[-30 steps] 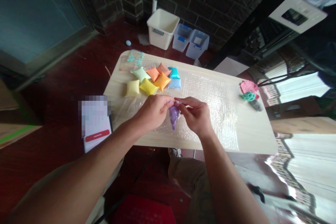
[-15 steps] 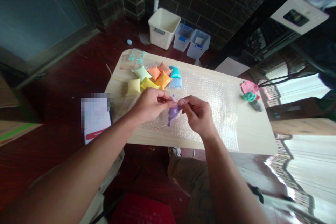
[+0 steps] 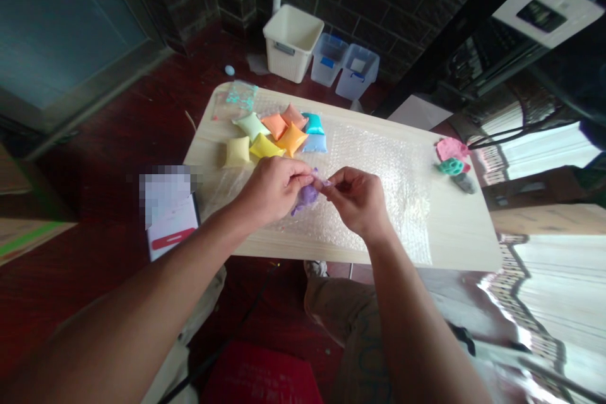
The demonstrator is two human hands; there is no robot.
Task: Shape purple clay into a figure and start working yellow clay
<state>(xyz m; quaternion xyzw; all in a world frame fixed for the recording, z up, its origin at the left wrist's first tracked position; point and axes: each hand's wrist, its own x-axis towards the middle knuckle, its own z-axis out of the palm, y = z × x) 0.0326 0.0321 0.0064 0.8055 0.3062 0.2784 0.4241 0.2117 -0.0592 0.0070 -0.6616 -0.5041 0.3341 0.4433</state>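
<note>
The left hand (image 3: 272,192) and the right hand (image 3: 360,202) both pinch the little purple packet (image 3: 308,195) by its top, thumbs and fingers closed on its thin plastic. A second ago it hung almost straight down between them. Now it leans left, and its bottom end sits close to the left hand. It is above the bubble wrap (image 3: 379,173), around the middle of the table (image 3: 466,237). The orange packet (image 3: 292,139) and the yellow packet (image 3: 266,146), far and left, have stayed put.
</note>
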